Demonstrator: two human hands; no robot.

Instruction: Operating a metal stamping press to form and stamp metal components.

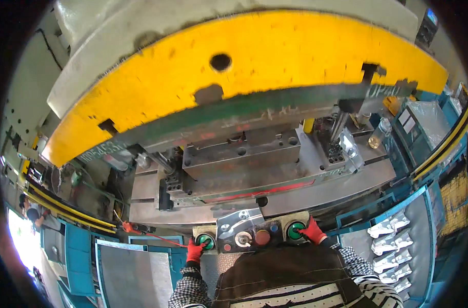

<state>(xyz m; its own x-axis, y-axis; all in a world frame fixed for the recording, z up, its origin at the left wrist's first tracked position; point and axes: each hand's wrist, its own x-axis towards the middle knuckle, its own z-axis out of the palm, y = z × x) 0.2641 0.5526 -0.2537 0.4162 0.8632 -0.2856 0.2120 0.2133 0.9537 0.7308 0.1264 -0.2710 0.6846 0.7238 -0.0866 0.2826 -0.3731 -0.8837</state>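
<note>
My left hand [195,252], in a red glove, reaches the left green push button [205,241] on the control box. Its fingers are apart, with some over the button. On the right green push button [296,230] rests my right hand [314,232], also red-gloved, fingers spread and nothing held. Between the buttons, a bent sheet-metal part [240,222] lies across the box's far edge. A red knob [262,237] and a round silver dial [243,239] sit below it. Beyond stands a press with a yellow ram [295,49] above a steel die [241,154].
Several formed metal parts [390,249] lie on a blue-framed tray at right. Another formed part [351,149] leans at the die's right end, near a clear jar [379,133]. At left are a blue-framed table [134,272] and a thin red rod or cord [159,237].
</note>
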